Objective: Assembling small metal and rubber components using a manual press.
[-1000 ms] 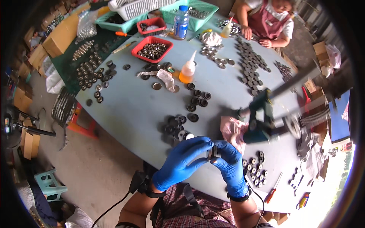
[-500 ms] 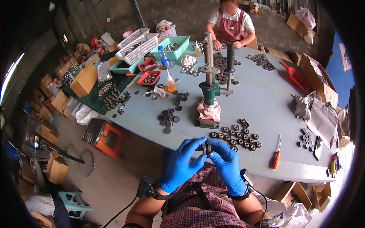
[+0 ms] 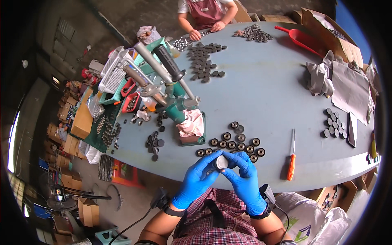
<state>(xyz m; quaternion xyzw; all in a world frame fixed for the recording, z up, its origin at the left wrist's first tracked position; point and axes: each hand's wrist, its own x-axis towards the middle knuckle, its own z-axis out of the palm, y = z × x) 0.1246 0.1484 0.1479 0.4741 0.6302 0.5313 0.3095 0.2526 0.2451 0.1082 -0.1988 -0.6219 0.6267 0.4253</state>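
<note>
My two blue-gloved hands meet just over the near table edge. Between them is a small round disc [image 3: 221, 162], its pale grey face turned up. My right hand [image 3: 246, 180] pinches it from the right, thumb below and fingers behind. From the other side, my left hand [image 3: 197, 179] closes its fingers round the disc and a dark piece beside it, mostly hidden. Just beyond my fingertips lies a group of black round wheel-like parts [image 3: 231, 145] with metal centres. Left of these stands a green hand press [image 3: 175, 110], a pink cloth [image 3: 192, 123] wrapped round its base.
An orange-handled screwdriver [image 3: 291, 167] lies to the right, dark discs [image 3: 335, 124] and grey paper [image 3: 352, 90] beyond it. Black caps [image 3: 155, 143] lie left of the press. Across the table a person [image 3: 206, 16] handles small metal parts. A red scoop [image 3: 302, 40] rests at the far right.
My view has turned, so the press appears tilted and further left. Round pieces seen edge-on between my hands have been turned; a pale face now shows. Both hands keep hold.
</note>
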